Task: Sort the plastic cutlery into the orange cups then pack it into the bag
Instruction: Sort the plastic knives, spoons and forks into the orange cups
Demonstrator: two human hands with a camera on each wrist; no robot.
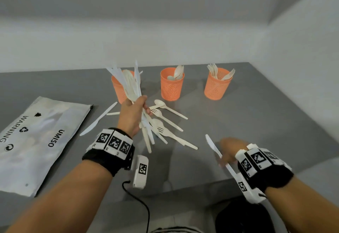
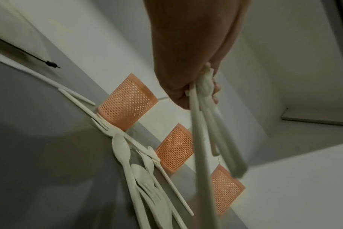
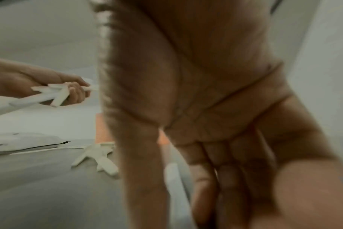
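Grey tabletop [image 1: 247, 122] w/ pale walls behind it, corner at far right. Nearest you, your right hand [image 1: 226, 152] sits low over the front edge, pinching a single white knife [image 1: 213, 147], blade pointing away from you; right wrist view is too blurred to show more than loosely extended fingers. Your left hand [image 1: 132, 115] is raised over the table's middle, fingers wrapped tight round a bundle of knives [image 1: 128, 84] that fans out above & below the fist. To the left lies the white bag [image 1: 36, 137], flat, printed WARNING, zip end toward the cups. Under and beyond your left hand is a loose heap of cutlery [image 1: 168, 121], spoons & forks crossing, plus one knife [image 1: 99, 119] beside the bag. Farthest back, 3 orange cups in a row: left cup [image 1: 117, 87] partly hidden by the bundle, middle cup [image 1: 172, 86] w/ spoons, right cup [image 1: 217, 86] w/ forks
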